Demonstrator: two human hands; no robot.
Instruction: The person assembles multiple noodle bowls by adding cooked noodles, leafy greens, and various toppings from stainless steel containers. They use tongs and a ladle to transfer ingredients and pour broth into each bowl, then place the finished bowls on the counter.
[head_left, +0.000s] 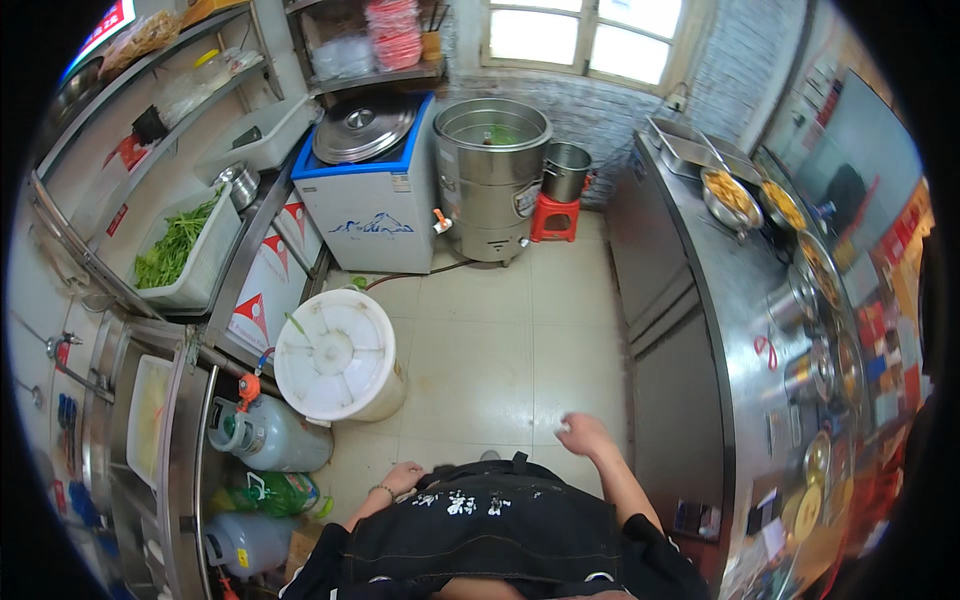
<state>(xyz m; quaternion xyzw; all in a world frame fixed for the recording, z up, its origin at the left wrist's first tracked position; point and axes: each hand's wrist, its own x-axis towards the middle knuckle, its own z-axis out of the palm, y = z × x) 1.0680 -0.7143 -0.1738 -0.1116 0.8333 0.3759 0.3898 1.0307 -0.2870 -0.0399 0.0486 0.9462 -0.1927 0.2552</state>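
Left hand (405, 478) and right hand (583, 434) are curled; whether clenched, I cannot tell. White lidded bucket (337, 357) stands apart, ahead-left of my left hand.

Passable straight ahead over tiled floor (475, 350), between white barrel (338, 355) on left and steel bench (728, 320) on right. Blocked at far end by freezer (372, 215), big steel pot (490, 195), red stool (555, 218). Tight low left, crowded by gas cylinders (275, 437). Open air between right fingers (574, 433) and bench; bench's far side obstructed by bowls (742, 222).
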